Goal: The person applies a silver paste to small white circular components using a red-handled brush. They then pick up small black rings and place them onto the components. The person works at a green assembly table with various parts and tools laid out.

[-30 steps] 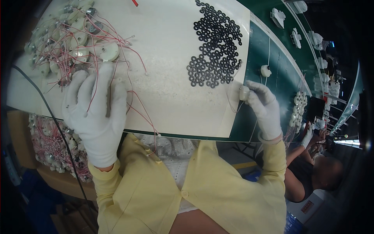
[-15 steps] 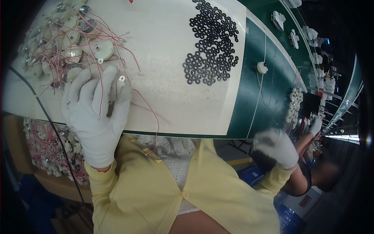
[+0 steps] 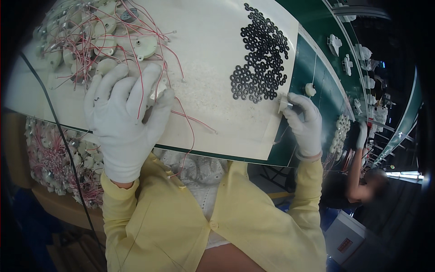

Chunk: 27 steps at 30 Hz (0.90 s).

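My left hand (image 3: 124, 111), in a white glove, is on the white work surface at the near side of a pile of white geared motors (image 3: 105, 45) with red and white wires. Its thumb and fingers are closed around a white motor (image 3: 158, 89), mostly hidden by the glove; wires trail beside it. My right hand (image 3: 306, 122), also gloved, pinches another small motor (image 3: 284, 104) with a pale housing and silver body. It is over the right edge of the white sheet, just below a spread of black rubber rings (image 3: 260, 59).
A single white motor (image 3: 310, 89) lies on the green belt to the right, with a row of pale motors (image 3: 340, 131) farther along. Below the table's left edge stands a cardboard box (image 3: 68, 206) full of wired motors. A black cable (image 3: 54, 118) crosses at left. A co-worker (image 3: 358, 181) is at right.
My right hand has come up from beyond the table's near edge to beside the rings, and a motor now shows in its fingers. My left hand stays by the pile; the whole view has shifted.
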Tool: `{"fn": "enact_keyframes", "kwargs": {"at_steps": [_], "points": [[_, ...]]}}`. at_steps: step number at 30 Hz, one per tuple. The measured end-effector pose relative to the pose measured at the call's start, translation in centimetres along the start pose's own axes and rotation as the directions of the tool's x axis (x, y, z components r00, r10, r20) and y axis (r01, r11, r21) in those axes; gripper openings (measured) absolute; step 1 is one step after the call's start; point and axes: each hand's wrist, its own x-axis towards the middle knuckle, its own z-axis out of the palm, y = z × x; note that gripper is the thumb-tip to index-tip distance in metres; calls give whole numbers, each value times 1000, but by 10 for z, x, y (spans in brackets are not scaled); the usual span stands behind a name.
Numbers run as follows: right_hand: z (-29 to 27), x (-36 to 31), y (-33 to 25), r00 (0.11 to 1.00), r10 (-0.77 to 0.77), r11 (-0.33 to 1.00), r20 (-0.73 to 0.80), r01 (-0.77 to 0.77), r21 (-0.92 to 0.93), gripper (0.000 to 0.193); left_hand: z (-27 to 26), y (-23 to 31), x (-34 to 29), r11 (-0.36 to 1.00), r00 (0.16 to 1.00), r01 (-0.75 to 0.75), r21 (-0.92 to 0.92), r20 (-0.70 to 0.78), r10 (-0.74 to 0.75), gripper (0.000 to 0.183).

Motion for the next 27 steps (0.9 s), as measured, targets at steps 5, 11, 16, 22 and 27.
{"fn": "enact_keyframes", "kwargs": {"at_steps": [5, 11, 16, 22, 27], "points": [[3, 9, -8, 995, -95, 993, -9, 94, -67, 30, -2, 0, 0, 1000, 1000, -4, -2, 13, 4, 45], [-3, 37, -31, 948, -277, 907, 155, 311, -284, 29, -1, -1, 1, 1000, 1000, -1, -17, 4, 1, 45], [-6, 38, -29, 939, -264, 821, 219, 338, -461, 27, 0, 0, 1, 1000, 1000, -6, -14, -14, 6, 44], [-21, 27, -50, 915, -244, 660, 322, 400, -636, 25, 0, -1, 1, 1000, 1000, 0, -20, -3, 0, 44], [-26, 26, -57, 898, -219, 619, 383, 431, -656, 20, -1, 1, 0, 1000, 1000, 14, -1, 6, -14, 43]]}}
